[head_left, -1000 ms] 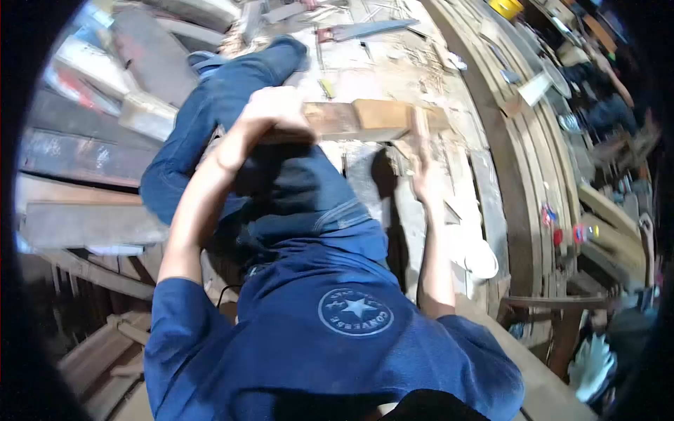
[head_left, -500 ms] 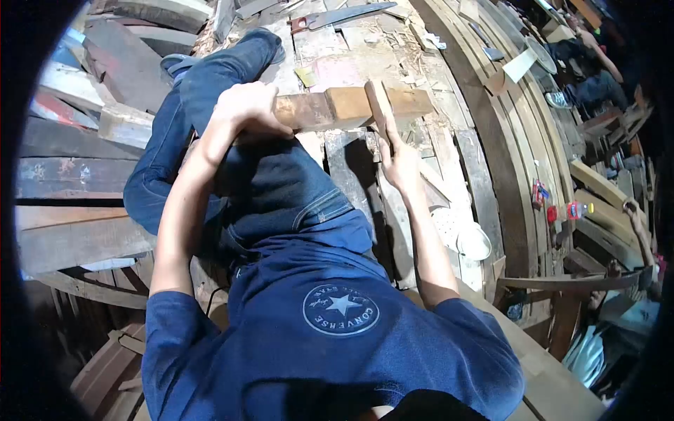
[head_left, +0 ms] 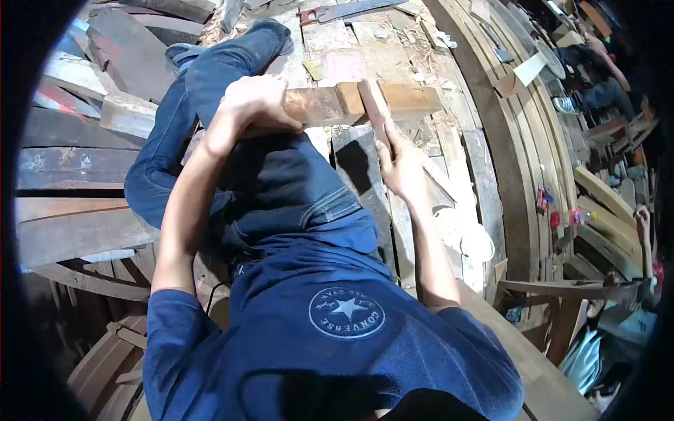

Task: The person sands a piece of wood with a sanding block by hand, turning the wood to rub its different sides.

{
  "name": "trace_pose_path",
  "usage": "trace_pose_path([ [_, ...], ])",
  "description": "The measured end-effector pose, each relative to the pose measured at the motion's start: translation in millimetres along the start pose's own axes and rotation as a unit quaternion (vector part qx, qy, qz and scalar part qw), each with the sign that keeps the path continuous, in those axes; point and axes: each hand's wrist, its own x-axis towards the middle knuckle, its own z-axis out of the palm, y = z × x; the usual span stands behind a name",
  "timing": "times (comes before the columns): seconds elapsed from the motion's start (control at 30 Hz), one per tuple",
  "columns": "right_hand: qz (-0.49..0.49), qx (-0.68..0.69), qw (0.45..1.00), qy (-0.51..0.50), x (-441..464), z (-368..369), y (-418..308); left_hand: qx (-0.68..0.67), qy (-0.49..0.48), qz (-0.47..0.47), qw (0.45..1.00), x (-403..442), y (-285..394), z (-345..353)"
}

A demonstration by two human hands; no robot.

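My left hand [head_left: 256,104] is wrapped around the left end of a notched wooden block [head_left: 312,105], which lies crosswise above my thigh. The block has a thicker step near its middle and a lighter right end. My right hand [head_left: 404,167] grips the lower end of a flat wooden stick [head_left: 374,104]. That stick stands across the block, its upper part against the right side of the step. Whether anything is fixed to the stick's hidden face I cannot tell.
A handsaw [head_left: 344,11] lies on the plank floor among shavings. A white bowl [head_left: 477,243] is beside my right forearm. Stacked boards [head_left: 84,228] fill the left, long beams [head_left: 484,133] run along the right. Other people, a bottle [head_left: 579,217] and timber are farther right.
The stick has shifted slightly left along the block and leans more, and my right hand has turned with it. My left hand keeps its hold. The whole view has shifted slightly.
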Motion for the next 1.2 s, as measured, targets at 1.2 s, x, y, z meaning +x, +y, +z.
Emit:
trace_pose_path([
  [1.2, -0.041, -0.066, 0.997, -0.005, -12.0, -30.1, -23.7, 0.015, -0.099, 0.084, 0.991, 2.4, -0.8, -40.5],
])
